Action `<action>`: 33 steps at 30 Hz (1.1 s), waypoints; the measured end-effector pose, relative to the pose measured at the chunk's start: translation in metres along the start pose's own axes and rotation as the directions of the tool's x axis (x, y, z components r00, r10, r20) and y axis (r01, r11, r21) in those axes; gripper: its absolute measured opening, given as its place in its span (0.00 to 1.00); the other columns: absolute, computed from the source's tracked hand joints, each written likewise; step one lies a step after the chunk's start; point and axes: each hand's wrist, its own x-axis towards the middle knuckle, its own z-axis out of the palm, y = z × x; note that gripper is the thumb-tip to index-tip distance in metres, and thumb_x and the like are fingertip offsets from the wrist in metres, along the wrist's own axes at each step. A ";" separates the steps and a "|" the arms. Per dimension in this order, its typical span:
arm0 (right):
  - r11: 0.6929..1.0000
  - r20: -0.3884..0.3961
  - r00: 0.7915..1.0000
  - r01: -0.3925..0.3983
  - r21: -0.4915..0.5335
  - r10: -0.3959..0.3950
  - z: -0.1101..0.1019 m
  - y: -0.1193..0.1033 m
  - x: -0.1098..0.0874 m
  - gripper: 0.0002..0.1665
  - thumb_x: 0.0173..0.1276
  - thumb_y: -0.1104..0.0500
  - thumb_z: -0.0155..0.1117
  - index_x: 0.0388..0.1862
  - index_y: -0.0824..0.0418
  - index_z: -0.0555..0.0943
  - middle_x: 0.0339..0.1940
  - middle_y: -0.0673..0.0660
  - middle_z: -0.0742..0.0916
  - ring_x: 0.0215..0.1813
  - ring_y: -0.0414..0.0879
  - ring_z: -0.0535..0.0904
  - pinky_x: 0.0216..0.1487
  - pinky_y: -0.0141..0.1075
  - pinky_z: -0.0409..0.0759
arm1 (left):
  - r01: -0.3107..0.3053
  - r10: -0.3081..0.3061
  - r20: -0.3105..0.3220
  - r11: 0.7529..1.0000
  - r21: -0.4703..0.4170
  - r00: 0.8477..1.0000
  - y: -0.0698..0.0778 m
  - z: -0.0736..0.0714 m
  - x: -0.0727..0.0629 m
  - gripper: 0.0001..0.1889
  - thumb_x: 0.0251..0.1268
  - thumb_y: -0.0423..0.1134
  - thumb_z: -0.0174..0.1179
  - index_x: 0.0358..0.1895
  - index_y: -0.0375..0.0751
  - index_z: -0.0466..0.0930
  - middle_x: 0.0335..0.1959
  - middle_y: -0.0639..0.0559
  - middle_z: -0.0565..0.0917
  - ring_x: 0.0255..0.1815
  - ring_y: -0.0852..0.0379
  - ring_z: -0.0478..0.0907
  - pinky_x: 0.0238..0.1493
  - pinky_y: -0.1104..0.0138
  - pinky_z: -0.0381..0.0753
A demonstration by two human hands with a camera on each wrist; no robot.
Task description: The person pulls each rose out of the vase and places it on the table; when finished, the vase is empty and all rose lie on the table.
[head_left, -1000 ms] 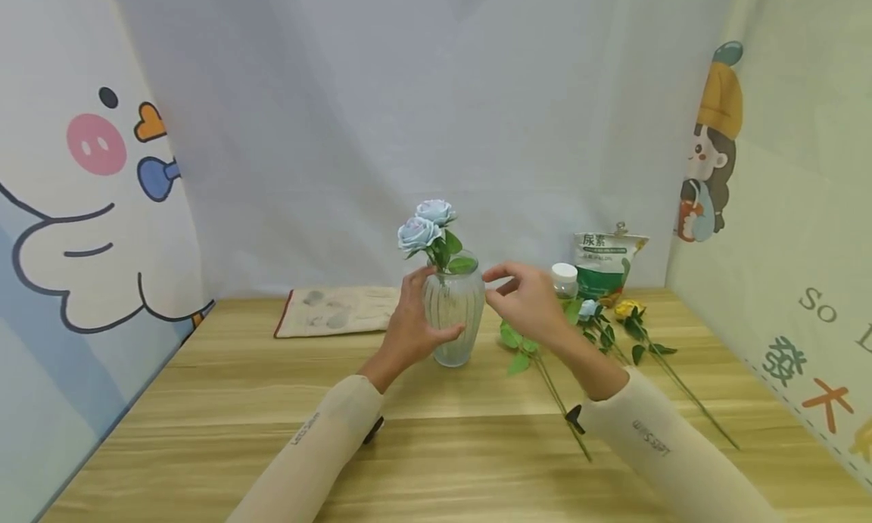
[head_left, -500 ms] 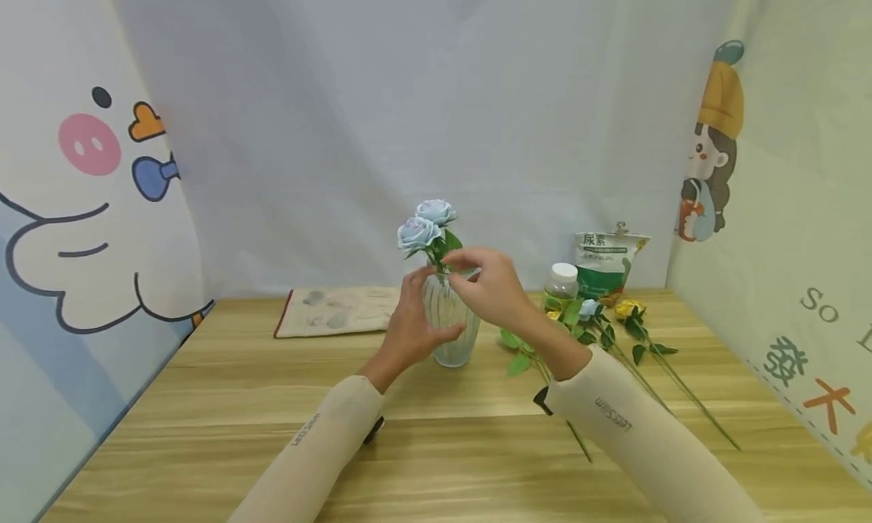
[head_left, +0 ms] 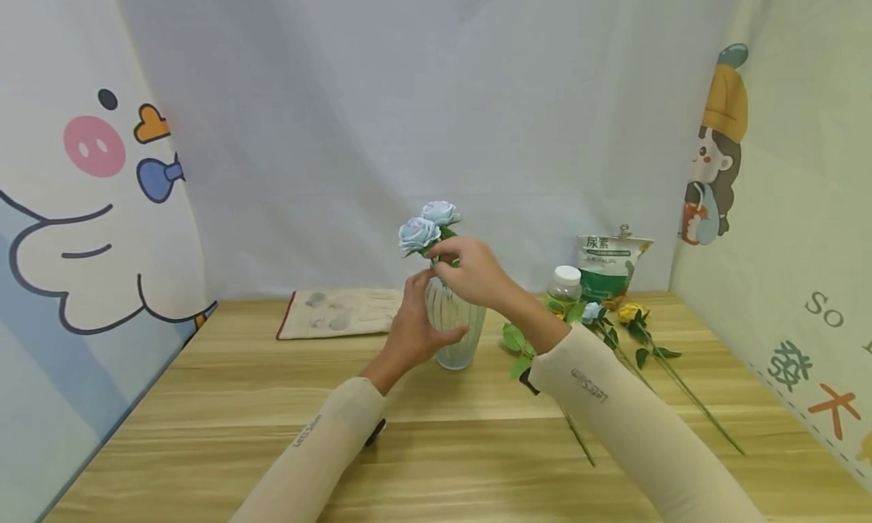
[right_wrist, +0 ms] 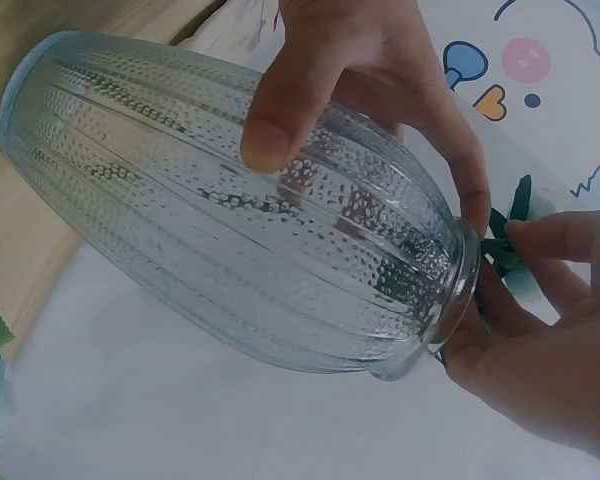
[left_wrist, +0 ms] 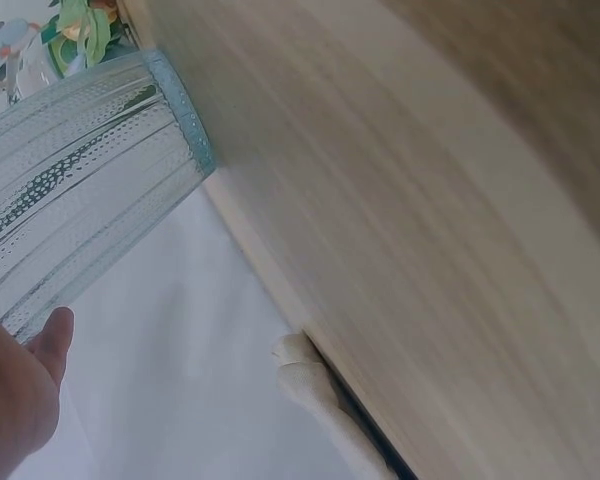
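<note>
A clear ribbed glass vase stands upright on the wooden table, its dimpled surface plain in the right wrist view. My left hand holds it from the left, thumb across the front and fingers near the rim. Two pale blue artificial roses rise out of the vase mouth. Over the rim, my right hand pinches the green stem and leaves just below the blooms, and it hides part of the vase's neck. In the left wrist view, the left thumb lies near the vase wall.
To the right lie a blue rose, a yellow rose and a leafy stem partly under my right sleeve. Behind them stand a white-capped jar and a green-and-white bag. A printed cloth lies at back left.
My right hand has moved left from beside the vase, over its rim, to the rose stems, and now pinches there. The left hand keeps its hold on the vase.
</note>
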 end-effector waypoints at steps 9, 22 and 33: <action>0.999 0.025 1.000 0.007 -0.048 -0.006 0.000 -0.001 0.003 0.16 0.70 0.66 0.54 0.52 0.68 0.84 0.51 0.62 0.83 0.48 0.53 0.82 0.40 0.40 0.77 | -0.020 0.020 0.008 1.000 0.005 1.000 0.001 -0.001 -0.001 0.54 0.48 0.44 0.78 0.75 0.48 0.49 0.69 0.40 0.61 0.66 0.41 0.68 0.61 0.48 0.74; 0.992 0.094 0.995 -0.002 -0.125 0.014 -0.001 0.001 0.006 0.21 0.71 0.65 0.54 0.61 0.70 0.78 0.56 0.65 0.82 0.49 0.53 0.78 0.47 0.42 0.78 | -0.038 0.038 -0.001 0.999 0.025 0.999 0.000 0.000 -0.004 0.55 0.48 0.44 0.78 0.75 0.46 0.48 0.68 0.38 0.61 0.61 0.37 0.72 0.56 0.47 0.77; 0.997 -0.122 0.992 0.009 -0.072 -0.018 -0.004 0.009 -0.003 0.23 0.66 0.69 0.59 0.61 0.70 0.77 0.54 0.64 0.81 0.46 0.55 0.82 0.42 0.43 0.82 | 0.035 -0.035 0.014 0.999 0.010 0.999 0.002 -0.002 -0.003 0.53 0.47 0.45 0.79 0.74 0.51 0.50 0.69 0.39 0.60 0.61 0.37 0.72 0.53 0.45 0.78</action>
